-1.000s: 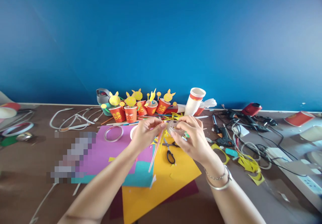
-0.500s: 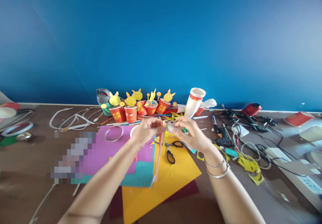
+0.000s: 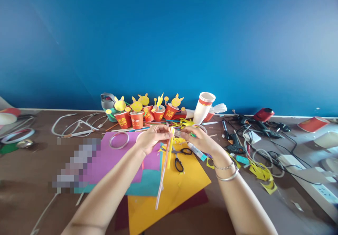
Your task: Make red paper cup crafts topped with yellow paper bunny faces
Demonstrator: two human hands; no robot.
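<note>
My left hand pinches the upper ends of a long pinkish striped straw and a shorter yellow straw side by side. Both straws hang down over the yellow paper. Close on the right, my right hand has its fingertips together at a strip of clear tape by the straw tops. The rim of a tape roll shows just behind that hand; whether the hand touches it I cannot tell. Below the hands, black-handled scissors lie on yellow paper.
Red paper cups with yellow cutout figures line the wall. Stacked white cups stand to their right. Purple paper lies left. A glue gun, cables, yellow scraps and a power strip fill the right side.
My right hand has flattened, and the tape roll once in its fingers now shows behind it. The straws have swung, the pinkish one's lower end coming nearer to me.
</note>
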